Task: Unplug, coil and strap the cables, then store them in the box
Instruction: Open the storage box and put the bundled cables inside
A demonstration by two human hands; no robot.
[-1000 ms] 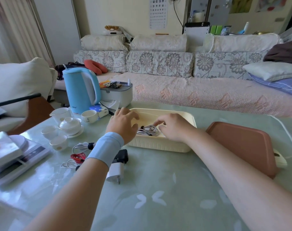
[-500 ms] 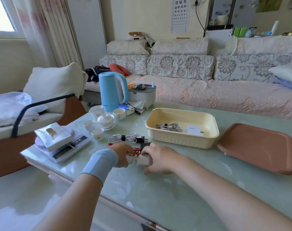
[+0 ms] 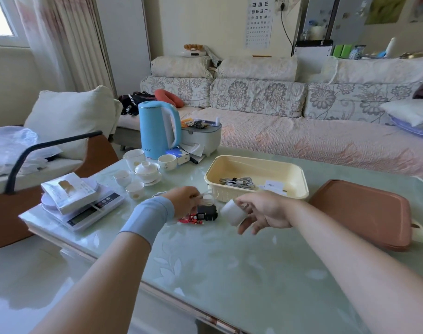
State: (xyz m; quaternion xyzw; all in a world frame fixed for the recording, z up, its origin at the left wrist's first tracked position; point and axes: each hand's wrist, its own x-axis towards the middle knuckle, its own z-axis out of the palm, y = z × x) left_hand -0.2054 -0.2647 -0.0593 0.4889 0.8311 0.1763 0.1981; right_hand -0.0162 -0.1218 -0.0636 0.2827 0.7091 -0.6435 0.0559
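White charger (image 3: 232, 211), R hand (image 3: 265, 213) grip, axis up-left

A tumbling-E eye chart (image 3: 258, 20) hangs on the far wall, its rows of E shapes shrinking downward. Inside the cream box (image 3: 253, 161), a white block (image 3: 273, 186) reads "90W". The blue kettle (image 3: 155, 131) carries a small brand mark near its base, too small to read. White letters on the black cloth (image 3: 133, 102) on the sofa begin "MAN".

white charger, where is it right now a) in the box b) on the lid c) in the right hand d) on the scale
c: the right hand grips the charger above the table, short of the box, while the left hand pinches a white cable.
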